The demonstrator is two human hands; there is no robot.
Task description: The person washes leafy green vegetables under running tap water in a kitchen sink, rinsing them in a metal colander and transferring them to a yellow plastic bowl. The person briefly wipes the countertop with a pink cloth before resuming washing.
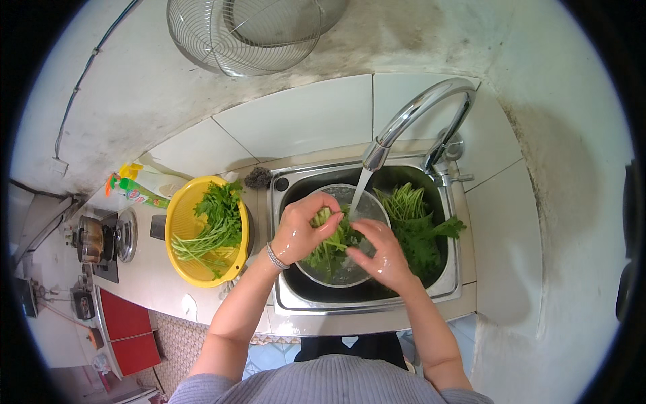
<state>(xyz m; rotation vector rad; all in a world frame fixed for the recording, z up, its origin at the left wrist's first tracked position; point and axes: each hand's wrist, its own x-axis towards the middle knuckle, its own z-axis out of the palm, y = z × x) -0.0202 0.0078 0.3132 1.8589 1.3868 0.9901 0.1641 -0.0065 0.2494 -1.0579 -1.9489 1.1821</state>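
Above a metal bowl of water in the sink, my wet left hand grips a bunch of leafy greens by the pale stems. The leaves hang down over the water in the bowl. My right hand is close beside the bunch, thumb and fingers apart; nothing shows in its grasp. Water runs from the chrome faucet down behind the fingers. More greens lie in the right part of the sink, stems towards the back.
The stainless steel sink is set in a pale counter. On its left stands a yellow colander of greens. Bottles, a dark scouring pad, a glass lid and a pot stand further around. Wire baskets hang above.
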